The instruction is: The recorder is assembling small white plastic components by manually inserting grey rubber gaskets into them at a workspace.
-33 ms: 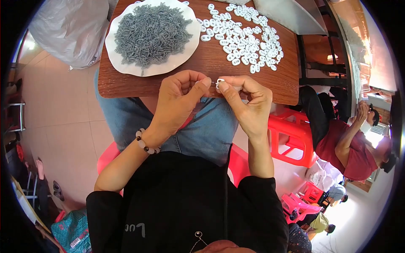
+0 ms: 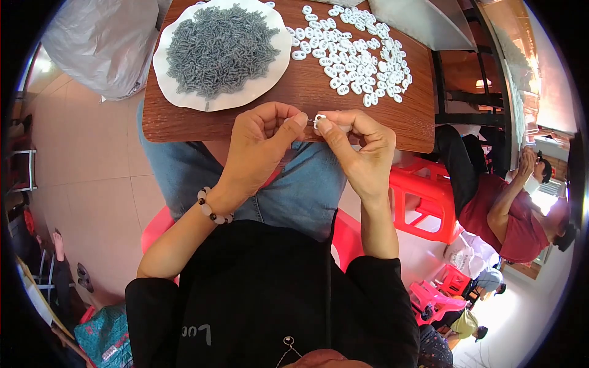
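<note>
Just over the table's near edge, both my hands are held close together. My right hand (image 2: pixel 362 144) pinches a small white two-hole plastic piece (image 2: pixel 318 120) between thumb and forefinger. My left hand (image 2: pixel 264 138) is closed in a pinch beside it. A thin sliver shows between its fingertips and the white piece, too small to name. Behind my left hand stands a white wavy-rimmed plate (image 2: pixel 161 69), heaped with small grey coil springs (image 2: pixel 222 50). Many more white two-hole pieces (image 2: pixel 343 55) lie loose on the right part of the brown wooden table (image 2: pixel 202 126).
A large pale plastic bag (image 2: pixel 101 46) stands left of the table. On the right is a red plastic stool (image 2: pixel 423 196), with a person in a dark red shirt (image 2: pixel 503 214) sitting beyond it. A whitish panel (image 2: pixel 423 21) borders the table's far right.
</note>
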The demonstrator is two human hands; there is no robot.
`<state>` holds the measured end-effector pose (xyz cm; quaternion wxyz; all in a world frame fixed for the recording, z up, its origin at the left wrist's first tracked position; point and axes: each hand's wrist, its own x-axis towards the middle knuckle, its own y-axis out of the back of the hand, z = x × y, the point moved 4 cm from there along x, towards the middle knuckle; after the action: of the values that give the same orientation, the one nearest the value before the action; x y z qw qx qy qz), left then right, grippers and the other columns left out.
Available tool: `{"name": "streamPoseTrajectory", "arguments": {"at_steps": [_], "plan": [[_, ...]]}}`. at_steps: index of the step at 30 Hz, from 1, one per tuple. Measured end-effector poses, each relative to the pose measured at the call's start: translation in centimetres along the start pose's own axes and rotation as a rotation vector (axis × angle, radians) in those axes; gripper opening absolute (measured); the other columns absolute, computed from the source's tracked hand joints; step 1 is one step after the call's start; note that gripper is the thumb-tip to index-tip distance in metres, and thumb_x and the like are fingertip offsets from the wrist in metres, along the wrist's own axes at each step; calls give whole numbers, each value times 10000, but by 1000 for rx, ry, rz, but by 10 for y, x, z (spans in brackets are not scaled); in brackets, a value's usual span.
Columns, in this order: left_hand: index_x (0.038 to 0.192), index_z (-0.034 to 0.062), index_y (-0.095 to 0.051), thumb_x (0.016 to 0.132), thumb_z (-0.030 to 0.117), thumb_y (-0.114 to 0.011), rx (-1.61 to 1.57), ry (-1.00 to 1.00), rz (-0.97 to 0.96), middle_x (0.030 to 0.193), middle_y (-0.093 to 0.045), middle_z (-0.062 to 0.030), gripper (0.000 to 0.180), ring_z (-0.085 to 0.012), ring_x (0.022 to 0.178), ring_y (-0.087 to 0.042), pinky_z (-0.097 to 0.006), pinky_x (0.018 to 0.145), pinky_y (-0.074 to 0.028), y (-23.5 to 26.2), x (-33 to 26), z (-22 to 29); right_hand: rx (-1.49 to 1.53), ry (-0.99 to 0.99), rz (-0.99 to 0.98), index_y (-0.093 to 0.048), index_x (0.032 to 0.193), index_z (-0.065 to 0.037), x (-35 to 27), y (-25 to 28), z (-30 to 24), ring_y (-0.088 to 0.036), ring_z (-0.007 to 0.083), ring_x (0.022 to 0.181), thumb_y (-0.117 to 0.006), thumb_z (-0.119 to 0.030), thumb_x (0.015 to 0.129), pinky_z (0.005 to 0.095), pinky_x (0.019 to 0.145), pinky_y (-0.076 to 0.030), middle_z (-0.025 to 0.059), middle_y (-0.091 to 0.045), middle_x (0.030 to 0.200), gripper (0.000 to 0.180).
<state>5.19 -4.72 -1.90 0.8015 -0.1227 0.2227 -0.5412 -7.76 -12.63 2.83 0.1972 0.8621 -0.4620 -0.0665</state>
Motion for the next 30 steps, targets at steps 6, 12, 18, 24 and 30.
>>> {"name": "streamPoseTrajectory", "arguments": {"at_steps": [6, 12, 18, 24, 30], "plan": [[950, 0, -622, 889, 180, -626, 21, -12, -3, 754, -620, -13, 190, -16, 589, -472, -153, 536, -368, 0, 0, -3, 0, 24, -1, -686, 907, 31, 0, -1, -1, -594, 49, 679, -668, -29, 832, 175, 625, -451, 28, -672, 762, 98], [948, 2, -622, 890, 174, -625, 15, 23, 0, 755, -619, -12, 182, -17, 592, -474, -155, 539, -370, 1, 1, -1, -35, 16, 12, -687, 907, 31, 0, 1, -3, -597, 49, 683, -665, -35, 835, 170, 620, -447, 31, -677, 771, 100], [949, -1, -620, 892, 166, -621, 7, -2, -8, 754, -619, -10, 177, -17, 590, -475, -153, 539, -371, 0, 1, -2, -27, 23, -9, -685, 905, 36, 1, -1, 1, -605, 56, 695, -663, -36, 838, 179, 632, -462, 40, -677, 772, 101], [954, -1, -618, 893, 171, -622, 44, -7, -7, 756, -619, -8, 183, -14, 591, -475, -150, 532, -369, 0, 0, -2, 34, 34, 33, -690, 873, 2, 1, -3, 2, -572, 43, 640, -686, -58, 811, 197, 565, -429, 39, -664, 730, 87], [955, 0, -618, 896, 172, -622, 35, -22, -11, 757, -617, -3, 182, -7, 593, -474, -143, 528, -362, 0, 0, -4, 86, 12, 23, -688, 869, 4, 0, -5, 2, -583, 45, 647, -675, -45, 816, 196, 576, -439, 45, -672, 733, 73]]}}
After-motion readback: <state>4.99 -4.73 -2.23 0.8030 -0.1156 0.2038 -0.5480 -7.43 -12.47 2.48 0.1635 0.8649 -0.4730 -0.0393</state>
